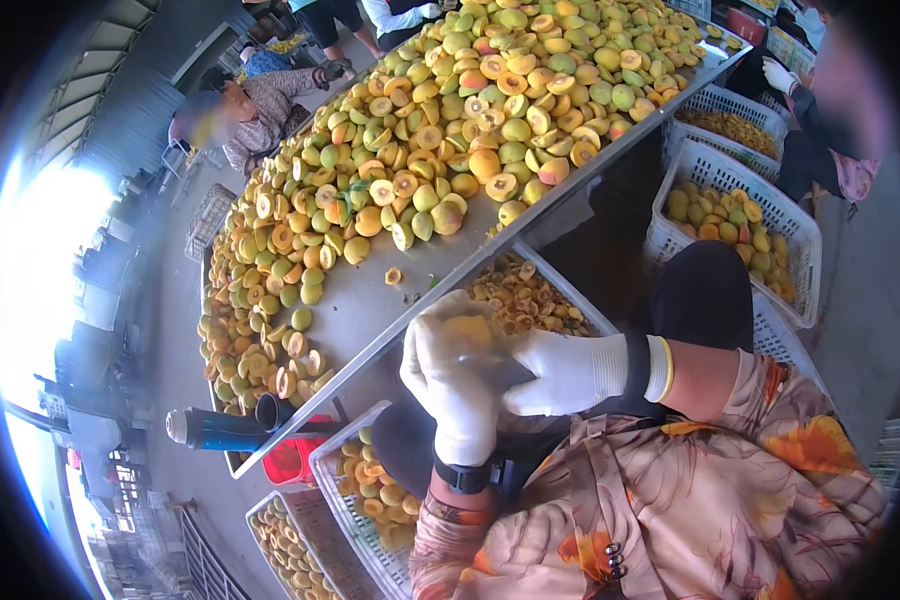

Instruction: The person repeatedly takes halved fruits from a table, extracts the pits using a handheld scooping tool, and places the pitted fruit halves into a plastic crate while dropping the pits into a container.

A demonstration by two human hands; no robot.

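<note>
My left hand (448, 375), in a white glove with a dark strap at the wrist, is closed around a yellow peach (467, 328), blurred and mostly covered by the fingers. From the right, my right hand (567, 372), also white-gloved, meets it with fingers curled. Something dark and blurred shows between the two hands; I cannot make out what the right hand holds. Just beyond them, a crate (567, 287) contains brown-orange scraps of fruit. Past its edge rises a metal table (370, 300) heaped with cut peaches (410, 150), several halves showing pits or hollows.
White crates of peaches stand at right (808, 235) and lower left (320, 458). A blue bottle (220, 430) and a dark cup (273, 411) are by the table's corner, above a red basket (288, 460). Other people work around the table, one at upper left (270, 105).
</note>
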